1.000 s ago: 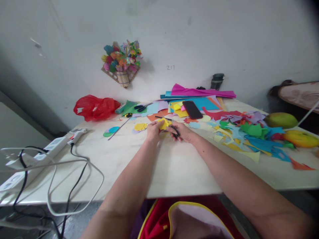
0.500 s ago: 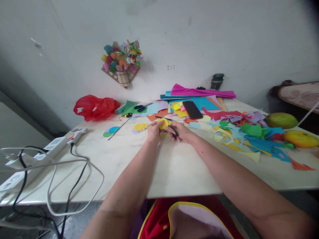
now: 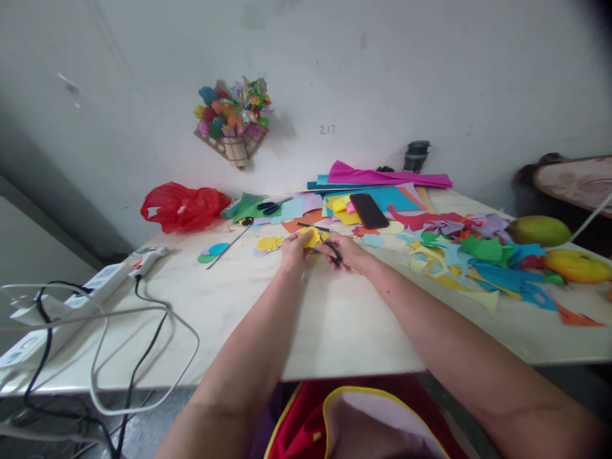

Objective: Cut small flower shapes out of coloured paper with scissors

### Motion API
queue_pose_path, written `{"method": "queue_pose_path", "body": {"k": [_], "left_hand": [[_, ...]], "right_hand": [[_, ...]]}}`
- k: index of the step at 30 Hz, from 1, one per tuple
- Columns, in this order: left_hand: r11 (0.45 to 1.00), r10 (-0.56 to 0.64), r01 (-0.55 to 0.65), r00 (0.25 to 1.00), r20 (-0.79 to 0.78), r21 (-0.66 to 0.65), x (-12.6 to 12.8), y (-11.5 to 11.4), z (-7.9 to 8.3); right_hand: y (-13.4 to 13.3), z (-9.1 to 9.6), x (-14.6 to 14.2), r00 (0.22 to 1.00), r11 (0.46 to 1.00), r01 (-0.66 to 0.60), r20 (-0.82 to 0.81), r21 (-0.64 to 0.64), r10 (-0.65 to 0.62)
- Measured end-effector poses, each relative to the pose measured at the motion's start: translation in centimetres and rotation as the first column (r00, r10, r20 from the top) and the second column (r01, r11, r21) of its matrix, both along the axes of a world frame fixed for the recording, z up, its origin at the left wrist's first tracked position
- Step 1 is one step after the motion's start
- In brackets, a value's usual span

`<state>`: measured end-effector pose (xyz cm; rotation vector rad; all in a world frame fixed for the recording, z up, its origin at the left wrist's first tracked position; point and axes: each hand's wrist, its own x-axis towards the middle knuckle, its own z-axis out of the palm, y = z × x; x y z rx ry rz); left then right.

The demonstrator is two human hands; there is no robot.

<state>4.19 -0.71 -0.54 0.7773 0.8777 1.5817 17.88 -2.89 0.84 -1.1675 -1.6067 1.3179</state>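
Between thumb and fingers, my left hand [image 3: 293, 250] pinches a yellow paper piece [image 3: 310, 238] with a scalloped edge. My right hand [image 3: 349, 250] is closed around the dark handles of a pair of scissors [image 3: 336, 256], right beside the paper. The scissors' blades are mostly hidden by the paper and my fingers. Just left of my left hand lie stacked yellow scalloped cutouts [image 3: 269, 243]. Blue, green and purple paper circles [image 3: 218, 248] rest farther left. A thin dark pen-like stick [image 3: 315, 227] lies behind my hands.
Behind my hands are a phone [image 3: 369, 211], another pair of scissors [image 3: 270, 207] and coloured sheets [image 3: 396, 198]. Scraps [image 3: 488, 255] and yellow-green fruit [image 3: 540, 231] cover the right side. A red plastic bag [image 3: 184, 207] stands back left; a power strip [image 3: 62, 315] with tangled cables lies at left.
The yellow paper has shifted and turned slightly to the left in my left hand. My right hand stays beside it with the scissors.
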Motion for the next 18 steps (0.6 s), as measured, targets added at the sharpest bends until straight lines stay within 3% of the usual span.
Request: {"method": "queue_pose_path", "body": {"k": [18], "left_hand": [[1.0, -0.014, 0.014, 1.0, -0.019, -0.008, -0.39, 0.23, -0.22]], "right_hand": [[0.2, -0.05, 0.06, 0.998, 1.0, 0.02, 0.067, -0.002, -0.02]]}}
